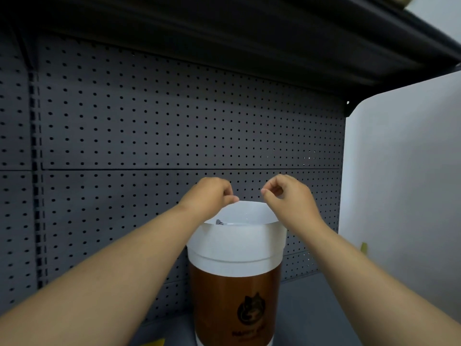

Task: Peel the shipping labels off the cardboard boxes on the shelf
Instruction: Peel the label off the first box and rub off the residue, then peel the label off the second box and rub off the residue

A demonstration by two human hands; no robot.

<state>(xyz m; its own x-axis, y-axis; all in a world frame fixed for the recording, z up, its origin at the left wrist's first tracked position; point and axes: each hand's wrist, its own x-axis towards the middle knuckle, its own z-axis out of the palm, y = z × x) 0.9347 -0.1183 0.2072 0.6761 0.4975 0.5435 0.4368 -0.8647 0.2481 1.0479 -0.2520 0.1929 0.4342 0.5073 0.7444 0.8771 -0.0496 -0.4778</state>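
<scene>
No cardboard box or shipping label shows in this view. A tall cup-shaped bin with a brown body and a white top ring stands on the shelf in front of me. My left hand hovers over the left of its open mouth with its fingers curled, and the thumb tip reaches the back rim. Over the right of the mouth is my right hand, its thumb and forefinger pinched together just above the rim. I see nothing between the fingers of either hand. A small grey scrap lies inside the bin.
A dark pegboard back panel stands behind the bin. A dark upper shelf hangs overhead. A white wall closes the right side. The grey shelf surface runs to the right of the bin.
</scene>
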